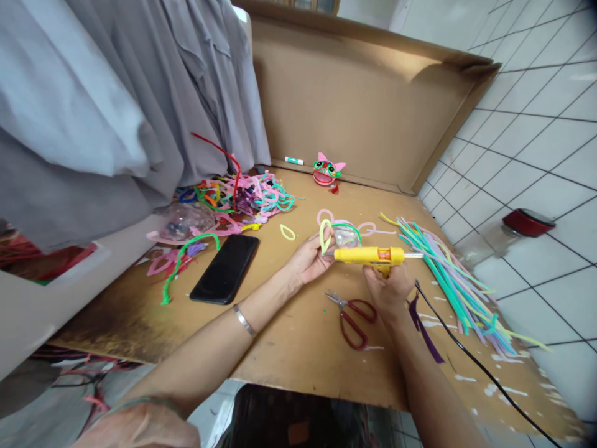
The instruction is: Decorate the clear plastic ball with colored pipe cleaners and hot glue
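The left hand (313, 260) grasps a pale-yellow, leaf-shaped loop of fuzzy stem (322, 238) above the brown tabletop (289, 339), beside a clear, rounded plastic piece edged in green (347, 236); whether it also holds that piece cannot be told. The right hand (390, 287) is closed around the handle of a yellow glue gun (361, 255), the nozzle just beside the loop's lower end. Red-handled metal scissors (344, 317) lie below the gun, with a bundle of pastel fuzzy stems (443, 280) to the right.
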A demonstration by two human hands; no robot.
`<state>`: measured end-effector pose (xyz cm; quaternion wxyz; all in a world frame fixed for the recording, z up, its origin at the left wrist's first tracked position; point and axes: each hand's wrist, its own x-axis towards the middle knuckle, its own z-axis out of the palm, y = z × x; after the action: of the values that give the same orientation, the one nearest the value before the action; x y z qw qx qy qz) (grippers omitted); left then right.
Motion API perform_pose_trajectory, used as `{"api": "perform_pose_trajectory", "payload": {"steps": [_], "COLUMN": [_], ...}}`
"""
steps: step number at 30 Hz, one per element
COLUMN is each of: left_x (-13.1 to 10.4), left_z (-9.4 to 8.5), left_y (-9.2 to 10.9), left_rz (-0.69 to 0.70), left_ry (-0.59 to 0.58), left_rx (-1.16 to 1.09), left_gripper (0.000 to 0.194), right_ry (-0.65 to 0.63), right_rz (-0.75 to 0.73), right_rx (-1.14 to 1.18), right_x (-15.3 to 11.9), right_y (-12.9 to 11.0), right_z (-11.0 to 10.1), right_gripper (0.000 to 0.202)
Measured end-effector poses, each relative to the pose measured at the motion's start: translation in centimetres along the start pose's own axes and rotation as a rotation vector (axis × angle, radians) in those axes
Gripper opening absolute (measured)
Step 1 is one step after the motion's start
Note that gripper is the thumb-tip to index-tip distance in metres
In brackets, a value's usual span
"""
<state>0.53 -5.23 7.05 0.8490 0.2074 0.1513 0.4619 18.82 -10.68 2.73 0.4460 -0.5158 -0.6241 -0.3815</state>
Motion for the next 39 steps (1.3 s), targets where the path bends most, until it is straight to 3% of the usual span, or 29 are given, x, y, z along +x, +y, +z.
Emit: {"api": "perform_pose_trajectory", "payload": {"steps": [6,12,18,26,30,35,39], "left_x": [0.0,-0.1,0.1,0.1,0.2,0.2,0.4], "left_z": [0.0,0.1,-0.1,-0.2,-0.4,-0.6,-1.0], "left_y": [0.0,0.0,0.0,-0.1,-0.1,0.1,1.2], "left_rz": [-0.006,-0.019,0.005,-0.003,0.018,0.033,0.11], "left_ry": [-0.005,0.028,0.017,0.013,0.008,-0.043,-0.044], "left_rx": [0.001,-0.005,0.013,0.016,0.027,0.031,0.139], "left_gripper": [0.024,0.023,0.024,0.022,0.023,0.019,0.015], "right_ry": [0.009,-0.074,-0.117,-0.052,-0.099,-0.038,-0.006], "right_rz": [0.066,0.155,0.155,0.125,0.126,0.295,0.482], "right_rx": [0.005,0.071,0.068,0.061,0.069,-0.02,-0.045], "right_x": [-0.1,-0.1,-0.4,-0.2,-0.2,0.1,1.1], "right_y": [-0.1,-0.1,0.1,0.0,-0.1,0.2,2.3], "right_z": [0.0,0.0,0.0,0.0,0.0,0.0,0.2], "right_gripper": [0.01,0.01,0.011,0.01,0.011,0.017,0.021]}}
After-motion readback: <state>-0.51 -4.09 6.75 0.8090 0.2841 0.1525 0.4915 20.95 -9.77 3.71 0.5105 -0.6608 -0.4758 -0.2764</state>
